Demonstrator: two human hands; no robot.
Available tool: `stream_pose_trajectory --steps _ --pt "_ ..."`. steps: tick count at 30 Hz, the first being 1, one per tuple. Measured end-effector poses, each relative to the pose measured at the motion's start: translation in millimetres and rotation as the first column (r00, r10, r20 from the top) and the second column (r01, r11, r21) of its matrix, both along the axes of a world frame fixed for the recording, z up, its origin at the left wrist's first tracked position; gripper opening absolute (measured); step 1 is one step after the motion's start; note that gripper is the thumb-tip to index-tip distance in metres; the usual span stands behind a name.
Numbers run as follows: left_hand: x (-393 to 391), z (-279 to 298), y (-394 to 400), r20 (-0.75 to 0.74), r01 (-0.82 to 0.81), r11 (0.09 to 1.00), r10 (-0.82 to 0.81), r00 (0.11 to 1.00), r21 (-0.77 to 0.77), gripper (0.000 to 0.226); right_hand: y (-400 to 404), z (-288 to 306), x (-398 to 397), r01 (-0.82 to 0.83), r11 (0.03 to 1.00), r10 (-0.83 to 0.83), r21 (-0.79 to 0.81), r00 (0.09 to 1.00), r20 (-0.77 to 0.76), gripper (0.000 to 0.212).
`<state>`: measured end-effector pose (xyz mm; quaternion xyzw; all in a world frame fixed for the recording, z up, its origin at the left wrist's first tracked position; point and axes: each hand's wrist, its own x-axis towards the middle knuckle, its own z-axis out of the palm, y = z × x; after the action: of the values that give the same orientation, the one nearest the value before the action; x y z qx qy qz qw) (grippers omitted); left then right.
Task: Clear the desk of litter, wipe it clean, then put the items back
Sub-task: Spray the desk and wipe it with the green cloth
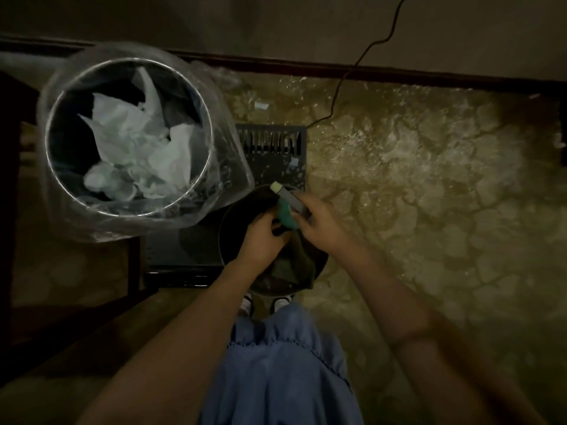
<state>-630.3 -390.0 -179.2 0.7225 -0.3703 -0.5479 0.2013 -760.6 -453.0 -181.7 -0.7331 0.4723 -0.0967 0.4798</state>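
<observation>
Both hands meet low over a dark round basin [228,228] on the floor, and everything else is best placed from that meeting point. The right hand [319,223] is curled round a slim grey bottle [290,199], whose pale cap [276,187] points up and away from the fingers; it looks like a spray or cleaner bottle, though the dim light leaves that uncertain. The left hand [264,237] is closed on a dark cloth [291,265], its fingers bunching the fabric just below the bottle, with a teal part [287,217] showing between the two hands that could be the bottle's trigger or a second rag. The cloth trails from the grip down toward the person, hanging into the basin, probably so that drips fall inside rather than on the floor. Holding bottle and cloth this close suggests the cloth is being wetted for the wiping step. Up and to the left of the hands stands a bin [53,167] lined with clear plastic, holding crumpled white paper [138,148], so the litter step appears largely done. Just beyond the grip lies a dark slotted crate [273,154], and a thin cable [337,87] runs off toward the wall. The desk itself is not clearly in view.
</observation>
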Motion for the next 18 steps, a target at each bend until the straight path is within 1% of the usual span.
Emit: stream_pose_trajectory --steps 2,4,6,7,8,9,11,12,13,14,16,18 --pt "4.8 -9.7 3.1 -0.001 0.021 1.0 -0.021 1.0 0.012 0.056 -2.7 -7.8 3.9 -0.019 1.0 0.019 0.005 1.0 -0.01 0.032" --pt "11.4 -17.9 7.5 0.002 0.067 0.997 -0.067 0.998 0.038 0.056 -2.0 -14.2 7.3 -0.039 0.999 0.04 0.019 0.999 -0.018 0.035" --pt "18.9 -24.7 12.5 0.026 0.088 0.994 -0.09 0.996 0.06 0.056 1.2 -15.9 10.3 -0.01 1.0 0.01 0.015 1.0 0.0 0.036" --pt "23.0 -27.8 15.6 0.048 0.081 0.994 -0.084 0.995 0.073 0.056 4.0 -15.4 10.7 0.045 0.999 -0.045 -0.015 0.999 0.02 0.035" --pt "27.5 -31.1 19.1 0.075 0.066 0.994 -0.072 0.995 0.088 0.056 8.1 -15.3 9.9 0.139 0.989 -0.137 -0.049 0.99 0.042 0.035" --pt "32.1 -35.1 22.4 0.106 0.047 0.994 -0.058 0.993 0.103 0.056 13.9 -14.0 7.6 0.266 0.962 -0.263 -0.063 0.964 0.044 0.035" --pt "40.9 -44.3 28.3 0.172 0.027 0.991 -0.05 0.984 0.13 0.059 33.7 -12.1 5.4 0.522 0.851 -0.524 -0.045 0.851 -0.031 0.036" --pt "44.7 -50.0 31.2 0.197 0.033 0.988 -0.062 0.978 0.15 0.062 47.3 -14.6 7.1 0.605 0.796 -0.605 -0.031 0.791 -0.09 0.037" --pt "48.2 -56.4 34.3 0.214 0.042 0.983 -0.081 0.974 0.179 0.064 60.8 -19.5 10.7 0.636 0.772 -0.631 -0.019 0.762 -0.144 0.036" --pt "51.2 -63.0 36.8 0.226 0.054 0.976 -0.102 0.969 0.209 0.067 73.2 -28.5 15.9 0.622 0.783 -0.611 0.003 0.769 -0.19 0.034" --pt "55.9 -76.4 41.7 0.223 0.068 0.963 -0.128 0.966 0.259 0.07 90.4 -50.4 32.7 0.547 0.831 -0.513 0.098 0.822 -0.246 0.034" --pt "59.8 -87.9 45.7 0.183 0.056 0.952 -0.115 0.976 0.3 0.072 95.4 -71.7 52.8 0.526 0.824 -0.465 0.21 0.84 -0.279 0.039"
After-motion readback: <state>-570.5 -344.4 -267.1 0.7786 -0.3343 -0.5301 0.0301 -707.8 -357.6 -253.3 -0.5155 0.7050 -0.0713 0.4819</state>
